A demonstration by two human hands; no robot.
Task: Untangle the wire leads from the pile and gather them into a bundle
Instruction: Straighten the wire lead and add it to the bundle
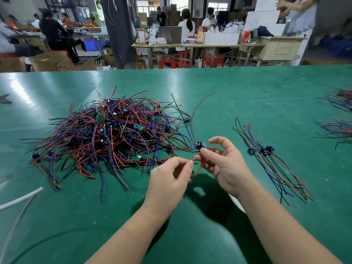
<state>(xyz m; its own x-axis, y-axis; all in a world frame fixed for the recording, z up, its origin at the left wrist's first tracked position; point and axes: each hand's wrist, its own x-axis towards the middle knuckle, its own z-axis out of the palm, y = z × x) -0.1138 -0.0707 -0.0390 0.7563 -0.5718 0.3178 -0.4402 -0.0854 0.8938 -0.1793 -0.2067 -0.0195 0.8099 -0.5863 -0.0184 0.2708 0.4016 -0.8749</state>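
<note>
A big tangled pile of red, blue and black wire leads [106, 134] with small green boards lies on the green table [238, 96], left of centre. My right hand [224, 164] pinches one small board with leads [200, 145] just right of the pile; its wires arc up and back. My left hand [171, 178] pinches the black lead's end below that board, and a red lead hangs between the two hands. A sorted bundle of leads [270, 161] lies straight on the table to the right of my right hand.
More lead bundles [341, 128] lie at the table's right edge, and a few wires [4, 99] at the far left. A white cable [21, 199] crosses the near left. Beyond the far edge stand work tables, red stools, boxes and several people.
</note>
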